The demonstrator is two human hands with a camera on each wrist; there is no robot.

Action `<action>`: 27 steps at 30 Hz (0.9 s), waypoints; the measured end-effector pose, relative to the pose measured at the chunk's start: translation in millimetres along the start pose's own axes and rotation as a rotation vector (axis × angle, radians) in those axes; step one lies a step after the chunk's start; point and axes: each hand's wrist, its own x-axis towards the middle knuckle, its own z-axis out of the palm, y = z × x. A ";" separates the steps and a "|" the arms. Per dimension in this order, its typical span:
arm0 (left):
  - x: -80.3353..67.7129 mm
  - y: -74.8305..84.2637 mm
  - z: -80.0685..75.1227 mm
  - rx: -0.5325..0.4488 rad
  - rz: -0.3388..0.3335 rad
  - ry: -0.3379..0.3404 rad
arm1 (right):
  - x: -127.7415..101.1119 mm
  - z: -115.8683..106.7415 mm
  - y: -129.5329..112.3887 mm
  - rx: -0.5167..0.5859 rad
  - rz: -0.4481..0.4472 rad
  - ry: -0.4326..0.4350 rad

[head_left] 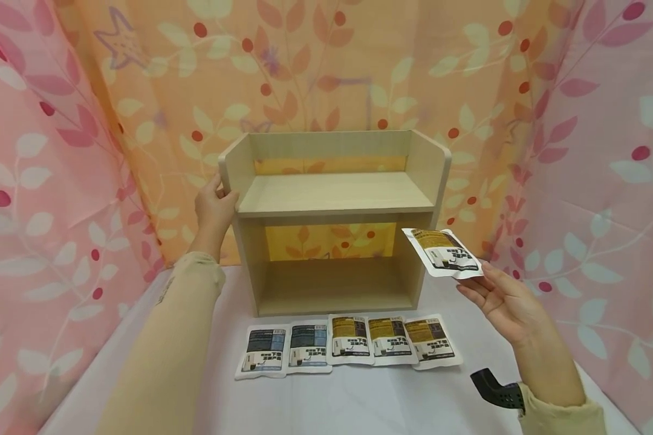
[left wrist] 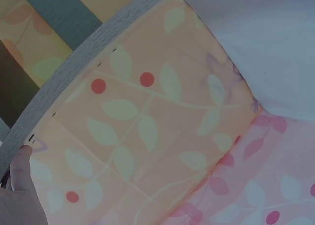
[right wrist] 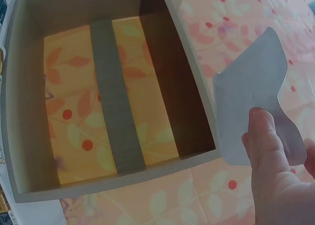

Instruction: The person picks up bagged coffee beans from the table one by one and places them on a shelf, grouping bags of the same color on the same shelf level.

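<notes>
Fingers and thumb of my right hand [head_left: 514,308] pinch one corner of a flat, white-edged rectangular packet with a gold-brown label [head_left: 443,252], plain back against my fingers, beside a pale wood-grained shelf [head_left: 332,193] my left hand [head_left: 213,210] grips; five similar packets [head_left: 350,339] lie before it

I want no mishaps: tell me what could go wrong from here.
The right fingers hold the packet toward one end, so it could droop or slip. If dropped, it might knock the five packets lying close together below. The left fingers grip the shelf at one side; a tug might shift it.
</notes>
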 end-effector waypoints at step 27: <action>-1.9 0.3 -0.6 0.028 0.009 0.000 | 19.3 32.1 -2.7 -0.004 -0.014 0.023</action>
